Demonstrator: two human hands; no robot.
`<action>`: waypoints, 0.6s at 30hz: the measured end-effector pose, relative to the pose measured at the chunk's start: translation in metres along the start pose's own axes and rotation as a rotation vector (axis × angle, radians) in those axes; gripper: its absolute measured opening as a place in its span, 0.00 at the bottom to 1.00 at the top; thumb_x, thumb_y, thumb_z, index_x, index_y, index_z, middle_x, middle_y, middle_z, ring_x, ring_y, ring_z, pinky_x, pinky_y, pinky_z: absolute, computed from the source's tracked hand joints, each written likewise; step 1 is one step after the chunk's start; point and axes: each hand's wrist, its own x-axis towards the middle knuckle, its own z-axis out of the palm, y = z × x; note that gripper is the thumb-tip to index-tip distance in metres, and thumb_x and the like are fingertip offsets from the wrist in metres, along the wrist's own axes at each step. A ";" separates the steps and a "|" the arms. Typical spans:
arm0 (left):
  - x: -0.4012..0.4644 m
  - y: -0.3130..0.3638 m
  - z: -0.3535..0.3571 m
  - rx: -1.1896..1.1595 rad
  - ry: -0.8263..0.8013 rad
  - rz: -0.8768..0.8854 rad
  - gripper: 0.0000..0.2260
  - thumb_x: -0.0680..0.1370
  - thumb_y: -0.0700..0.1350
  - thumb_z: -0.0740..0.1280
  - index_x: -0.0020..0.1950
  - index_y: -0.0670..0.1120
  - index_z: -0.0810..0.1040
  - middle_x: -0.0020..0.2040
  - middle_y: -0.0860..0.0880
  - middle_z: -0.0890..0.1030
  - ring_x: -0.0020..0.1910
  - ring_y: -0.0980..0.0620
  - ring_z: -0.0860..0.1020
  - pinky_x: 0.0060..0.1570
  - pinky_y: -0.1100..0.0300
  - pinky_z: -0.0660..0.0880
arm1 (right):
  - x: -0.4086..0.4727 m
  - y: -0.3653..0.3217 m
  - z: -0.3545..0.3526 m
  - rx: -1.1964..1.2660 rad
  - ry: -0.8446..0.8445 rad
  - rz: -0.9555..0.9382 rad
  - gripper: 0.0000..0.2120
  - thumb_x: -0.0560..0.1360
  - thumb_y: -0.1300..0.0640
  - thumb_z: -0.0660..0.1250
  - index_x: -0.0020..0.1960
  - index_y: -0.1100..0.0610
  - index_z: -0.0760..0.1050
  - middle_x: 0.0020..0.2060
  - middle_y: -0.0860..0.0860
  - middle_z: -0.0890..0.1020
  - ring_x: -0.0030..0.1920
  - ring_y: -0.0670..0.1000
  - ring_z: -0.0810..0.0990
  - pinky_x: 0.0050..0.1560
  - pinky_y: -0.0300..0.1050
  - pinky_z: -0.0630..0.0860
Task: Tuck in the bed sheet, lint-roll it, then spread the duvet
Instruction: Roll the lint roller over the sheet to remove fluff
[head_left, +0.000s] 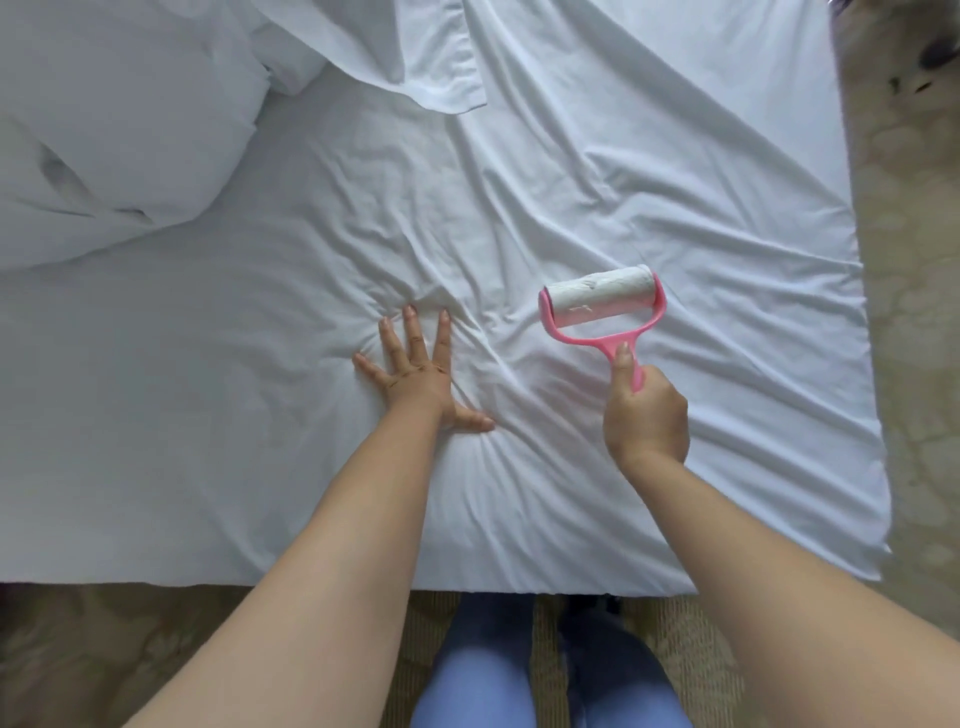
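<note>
On the bed, over the wrinkled white sheet (597, 171): left hand (421, 371) pressed flat, fingers straight and spread, creases fanning out around it. Just to its right, right hand (647, 413) clenched round the pink handle of the roller (602, 306), thumb laid along the handle, white drum resting on the sheet. At far left, duvet (114, 130) bunched up. Below the bed edge, blue trousers (478, 670) above patterned carpet (893, 364).

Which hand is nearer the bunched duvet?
Left. The left hand presses flat on the bed sheet, closer to the duvet; the right hand holds the lint roller farther right.
</note>
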 end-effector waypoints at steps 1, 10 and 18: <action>-0.003 0.000 -0.003 0.007 0.011 0.001 0.66 0.57 0.73 0.71 0.73 0.54 0.24 0.73 0.43 0.24 0.72 0.36 0.28 0.63 0.26 0.40 | -0.002 0.002 -0.004 -0.003 0.003 0.002 0.24 0.80 0.38 0.49 0.34 0.54 0.65 0.37 0.54 0.74 0.41 0.58 0.71 0.40 0.48 0.64; -0.035 0.003 -0.007 0.041 0.019 0.146 0.59 0.65 0.68 0.71 0.76 0.52 0.31 0.77 0.45 0.34 0.77 0.42 0.37 0.70 0.33 0.44 | -0.039 0.034 -0.023 -0.049 -0.023 0.046 0.27 0.80 0.38 0.48 0.39 0.59 0.70 0.35 0.53 0.73 0.40 0.58 0.71 0.39 0.48 0.65; -0.056 0.039 0.005 -0.380 0.203 0.244 0.16 0.78 0.44 0.62 0.66 0.43 0.73 0.64 0.44 0.74 0.64 0.44 0.72 0.60 0.54 0.69 | -0.059 0.061 -0.045 -0.079 -0.040 0.063 0.27 0.80 0.38 0.47 0.39 0.59 0.69 0.35 0.54 0.74 0.40 0.59 0.72 0.38 0.48 0.66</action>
